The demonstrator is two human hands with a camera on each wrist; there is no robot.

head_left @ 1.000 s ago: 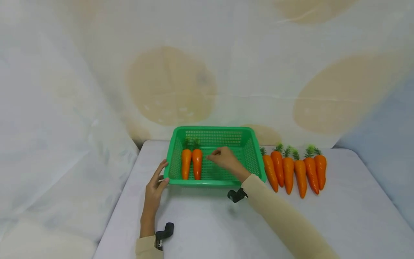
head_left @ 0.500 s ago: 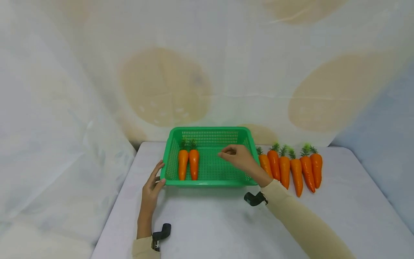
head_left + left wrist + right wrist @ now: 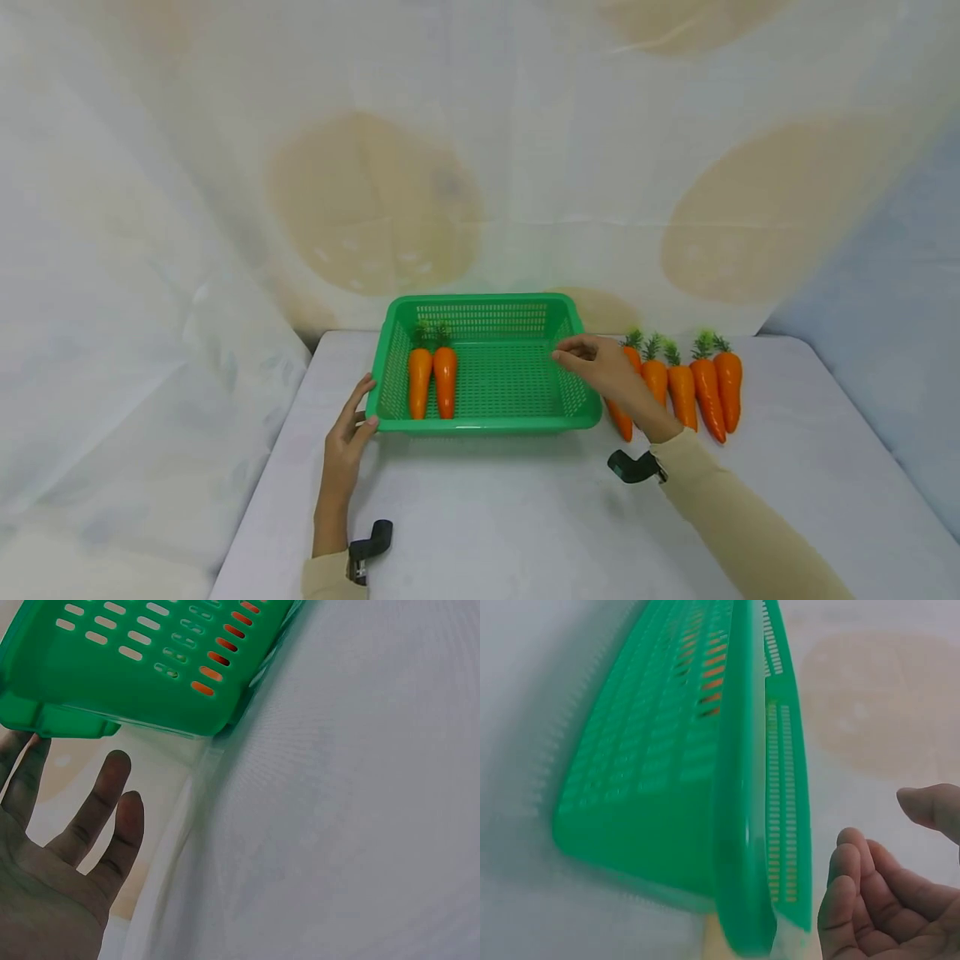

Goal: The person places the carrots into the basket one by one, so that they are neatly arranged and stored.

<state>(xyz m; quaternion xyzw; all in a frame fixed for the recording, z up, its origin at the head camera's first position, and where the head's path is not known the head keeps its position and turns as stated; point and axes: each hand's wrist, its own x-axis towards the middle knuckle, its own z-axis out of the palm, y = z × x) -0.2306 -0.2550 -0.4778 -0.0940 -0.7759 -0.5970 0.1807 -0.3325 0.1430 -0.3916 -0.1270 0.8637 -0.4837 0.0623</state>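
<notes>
A green plastic basket (image 3: 480, 423) with slotted walls stands on the table. Two carrots (image 3: 446, 383) with green tops lie side by side in its left part. My left hand (image 3: 345, 450) touches the basket's left rim near the front corner; in the left wrist view its fingers (image 3: 94, 814) reach up fairly straight below the rim. Over the right rim hovers my right hand (image 3: 603, 371), holding nothing, with thumb and bent fingers apart in the right wrist view. Beside the basket, several more carrots (image 3: 707, 392) lie in a row, partly hidden by my right hand and forearm.
The table (image 3: 480, 525) has a white cover and ends at a pale, brown-spotted sheet (image 3: 510, 167) hanging behind the basket. More sheeting hangs at both sides. A small black camera (image 3: 632, 467) is strapped to my right wrist, and another black camera (image 3: 371, 542) to my left.
My right hand has moved right, from over the middle of the basket to its right rim. The left hand stays at the rim. The head view has shifted slightly.
</notes>
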